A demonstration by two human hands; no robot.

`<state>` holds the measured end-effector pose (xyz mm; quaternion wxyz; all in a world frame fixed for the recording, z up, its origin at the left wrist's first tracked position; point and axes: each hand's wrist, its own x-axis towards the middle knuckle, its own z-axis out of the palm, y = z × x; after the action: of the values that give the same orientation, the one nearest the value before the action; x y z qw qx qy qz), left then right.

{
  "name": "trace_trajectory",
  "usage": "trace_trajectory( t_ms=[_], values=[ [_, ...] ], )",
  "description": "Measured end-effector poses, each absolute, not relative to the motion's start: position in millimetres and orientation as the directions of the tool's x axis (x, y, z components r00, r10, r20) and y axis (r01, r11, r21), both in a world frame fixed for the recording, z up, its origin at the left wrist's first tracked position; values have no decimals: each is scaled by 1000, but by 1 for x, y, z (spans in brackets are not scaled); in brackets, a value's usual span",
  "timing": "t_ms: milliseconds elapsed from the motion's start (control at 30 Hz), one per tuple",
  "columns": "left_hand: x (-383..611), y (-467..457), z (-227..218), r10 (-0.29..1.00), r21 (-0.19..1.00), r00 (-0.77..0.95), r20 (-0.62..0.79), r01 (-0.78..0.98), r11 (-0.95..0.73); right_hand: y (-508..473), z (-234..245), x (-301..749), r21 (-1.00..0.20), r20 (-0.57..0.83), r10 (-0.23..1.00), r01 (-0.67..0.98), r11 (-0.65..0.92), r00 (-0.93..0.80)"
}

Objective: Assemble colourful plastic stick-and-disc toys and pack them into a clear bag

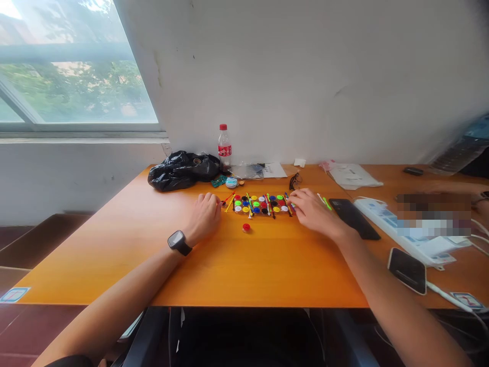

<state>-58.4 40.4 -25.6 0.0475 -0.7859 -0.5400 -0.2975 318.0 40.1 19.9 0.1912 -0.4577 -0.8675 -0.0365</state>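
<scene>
Small round discs [256,204] in several colours lie in a block of rows across the desk. Thin coloured sticks [271,206] with pointed ends lie between groups of them. My left hand [206,216], wearing a black watch [179,242], rests at the left end of the block with its fingers curled. A small dark piece is by its fingertips; whether it is gripped I cannot make out. At the right end, my right hand [311,211] reaches over the last sticks and discs, fingers stretched and slightly apart. A single red disc [246,228] sits in front of the block.
Behind are a black plastic bag [179,171], a cola bottle [224,145], a small round tin [231,182] and glasses [294,181]. To the right lie a black phone [353,218], a white power strip [401,232] and another phone [407,270]. Another person's hand [446,191] is beyond.
</scene>
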Motion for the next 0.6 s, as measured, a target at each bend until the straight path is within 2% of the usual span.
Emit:
trace_trajectory(
  t_ms=[100,233,400,600],
  values=[
    [-52,35,-16,794,434,292,533,712,-553,32,12,294,-233,424,719,701,674,-551],
    [-40,25,-13,802,623,448,395,511,-592,14,0,266,-376,392,713,606,701,-582],
    [-35,19,-17,780,652,514,358,460,-602,2,-8,249,-530,336,688,474,703,-643],
    [-36,15,-9,752,630,565,339,457,-627,7,-17,244,-634,381,685,364,683,-621]
  ],
)
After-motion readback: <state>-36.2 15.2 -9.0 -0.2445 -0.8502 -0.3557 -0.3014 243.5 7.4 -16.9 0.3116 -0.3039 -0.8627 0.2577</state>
